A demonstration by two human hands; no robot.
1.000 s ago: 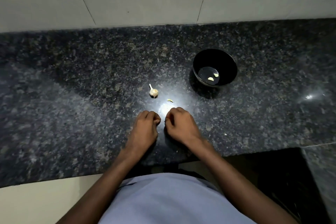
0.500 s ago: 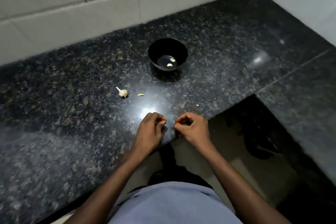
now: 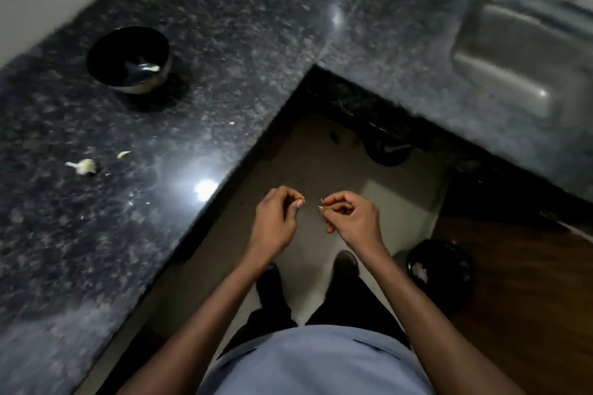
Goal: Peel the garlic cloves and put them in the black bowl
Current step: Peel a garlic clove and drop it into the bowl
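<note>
Head view: half a second ago both hands worked at the front edge of the counter; now they hang out over the floor, clear of the counter's inner corner, near a dark bin (image 3: pixel 438 269) standing below to the right. The left hand (image 3: pixel 276 221) has its fingers curled, thumb and forefinger pinched on something too small to name. The right hand (image 3: pixel 349 218) is curled the same way, pinching a pale wisp, probably papery skin. This looks like a trip to drop peelings, so the peeling itself is paused.

The counter (image 3: pixel 224 42) is polished speckled black stone, glossy under a light. The black bowl (image 3: pixel 128 59), round and shiny, sits toward its back left edge with pale peeled cloves (image 3: pixel 150 68) inside. Near the left edge lies the garlic head (image 3: pixel 85 166), small and white, with a loose clove (image 3: pixel 123 154) just beside it. A dull steel sink (image 3: pixel 526 58) is set into the right wing.
</note>
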